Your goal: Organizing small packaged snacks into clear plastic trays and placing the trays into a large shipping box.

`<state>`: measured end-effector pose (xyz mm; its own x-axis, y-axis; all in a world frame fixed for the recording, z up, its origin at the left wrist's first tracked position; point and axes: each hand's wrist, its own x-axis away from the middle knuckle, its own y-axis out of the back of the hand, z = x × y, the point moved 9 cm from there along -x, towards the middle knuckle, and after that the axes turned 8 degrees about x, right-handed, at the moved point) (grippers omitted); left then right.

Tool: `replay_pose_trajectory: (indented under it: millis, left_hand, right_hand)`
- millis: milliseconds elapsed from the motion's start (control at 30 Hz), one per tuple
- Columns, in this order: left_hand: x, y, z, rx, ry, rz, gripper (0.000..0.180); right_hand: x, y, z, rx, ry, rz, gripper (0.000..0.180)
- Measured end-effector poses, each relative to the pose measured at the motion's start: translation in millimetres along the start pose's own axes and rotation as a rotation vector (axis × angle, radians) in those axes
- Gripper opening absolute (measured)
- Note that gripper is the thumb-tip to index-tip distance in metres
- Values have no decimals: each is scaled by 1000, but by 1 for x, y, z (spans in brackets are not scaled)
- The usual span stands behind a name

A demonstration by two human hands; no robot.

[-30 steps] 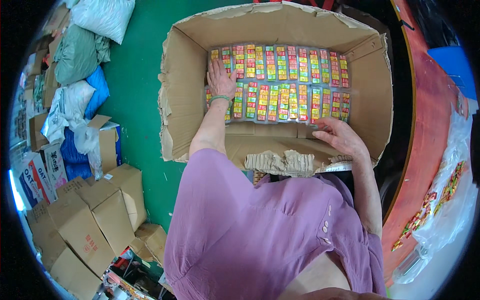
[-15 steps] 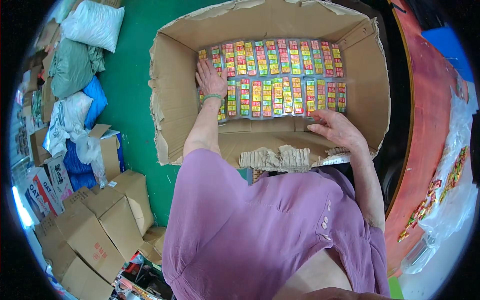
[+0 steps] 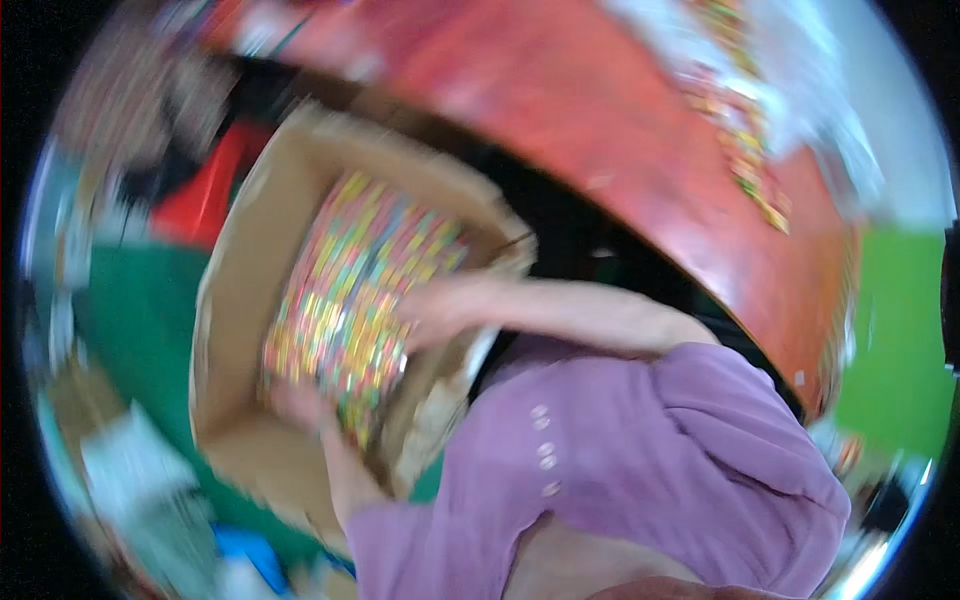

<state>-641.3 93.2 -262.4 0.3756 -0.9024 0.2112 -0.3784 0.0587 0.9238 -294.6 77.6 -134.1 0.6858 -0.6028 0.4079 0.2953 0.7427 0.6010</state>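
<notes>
A big cardboard box with torn top edges is in front of me. Flat packs of small red, yellow and green pieces lie in rows on its bottom; the blur hides what kind they are. Down in the box, my left hand is at the near-left end of the rows, over or against the packs. My right hand reaches over the box's right side to the rows' right edge. Motion smears the fingers of both hands, and nothing shows clearly in either.
A red table runs beyond and to the right of the box. On it are clear plastic bags and a strip of small colourful pieces. A red object stands behind the box on the green floor. Bags lie at lower left.
My view has swung to the right, so the box now appears turned and further left, with the red table across the top. Both hands are still in the box; the picture is blurred.
</notes>
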Motion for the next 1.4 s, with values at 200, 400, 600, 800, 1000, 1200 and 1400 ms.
replay_pose_trajectory:
  millis: [200, 400, 600, 800, 1000, 1200, 1400]
  left_hand:
    - [-3, 39, 23, 224, -289, -477, 57]
    - [-20, 165, -129, 203, -604, -898, 27]
    - [106, 257, -357, 633, -1089, -946, 30]
    - [150, 210, -530, 708, -1583, -353, 21]
    - [244, 158, -616, 473, -1985, -148, 21]
    - [298, 75, -620, 256, -1899, 314, 27]
    - [337, 17, -616, 63, -1745, 413, 74]
  right_hand:
    - [86, 66, 54, 36, -33, -228, 34]
    - [284, 133, 51, -65, 15, -951, 22]
    - [518, 102, -37, 226, -739, -1638, 33]
    - [641, 26, -93, 36, -1244, -1703, 33]
    - [726, 13, -146, 97, -1277, -1745, 26]
    - [768, 45, -192, 366, -1435, -1561, 41]
    - [824, 105, -235, 475, -1495, -1422, 61]
